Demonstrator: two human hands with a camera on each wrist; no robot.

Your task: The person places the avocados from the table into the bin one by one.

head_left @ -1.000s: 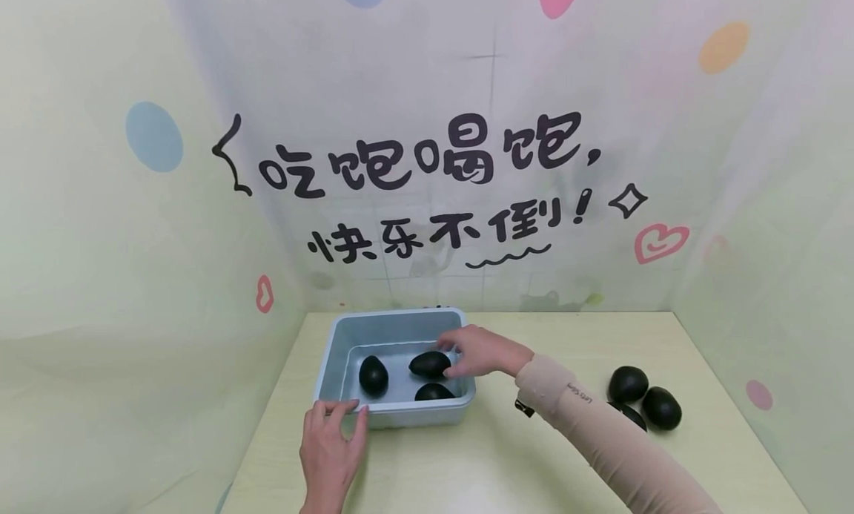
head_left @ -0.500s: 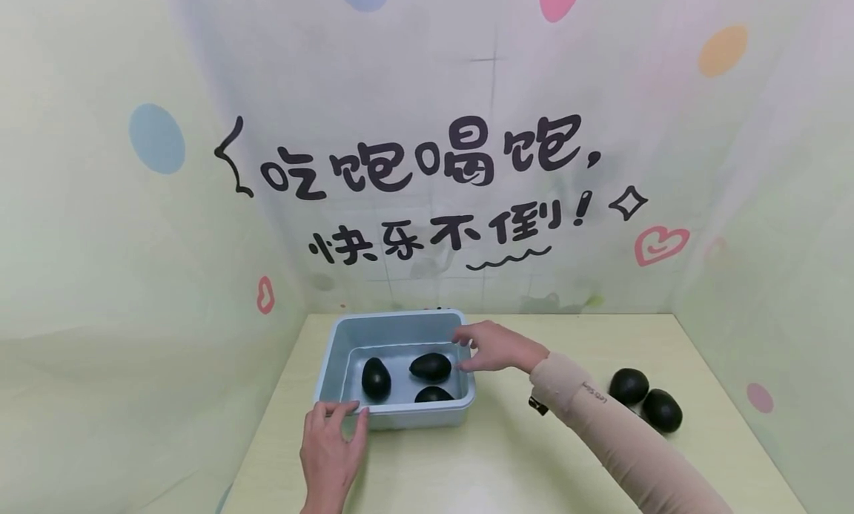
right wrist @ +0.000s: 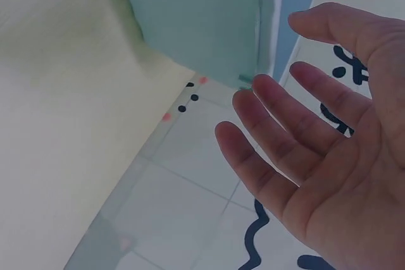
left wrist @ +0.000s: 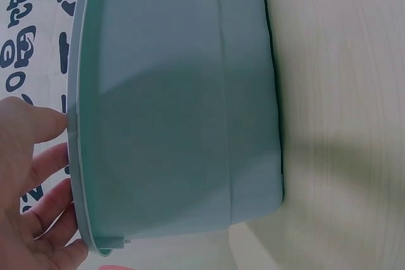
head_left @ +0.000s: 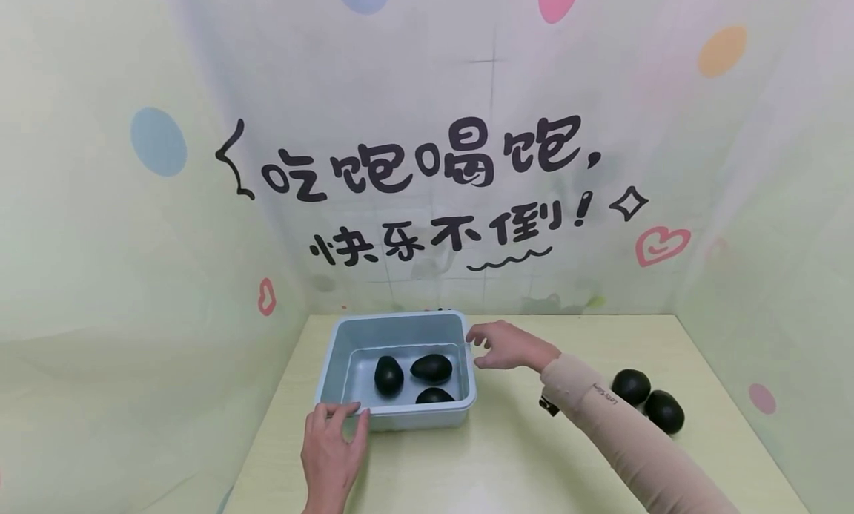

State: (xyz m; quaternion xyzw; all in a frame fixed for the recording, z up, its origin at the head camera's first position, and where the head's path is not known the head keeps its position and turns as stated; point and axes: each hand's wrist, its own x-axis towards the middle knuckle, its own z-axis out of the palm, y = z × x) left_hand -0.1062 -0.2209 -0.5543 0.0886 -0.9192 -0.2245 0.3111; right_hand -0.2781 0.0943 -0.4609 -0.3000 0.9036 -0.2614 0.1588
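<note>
Three avocados in the tub, two out on the table.
Left hand point(head_left: 331, 449) rests straight fingers on the light-blue tub's point(head_left: 399, 419) near rim; inside lie three dark avocados point(head_left: 430, 368) (close together). Right hand point(head_left: 510, 346), fingers spread and holding nothing, hovers beside the tub's right wall; two more avocados point(head_left: 630, 386) sit far right.

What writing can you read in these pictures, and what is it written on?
"吃饱喝饱," stands in large black characters on the back wall.
"快乐不倒!" stands in black characters on the line beneath it.
A small dark print on the sleeve is too small to read.
</note>
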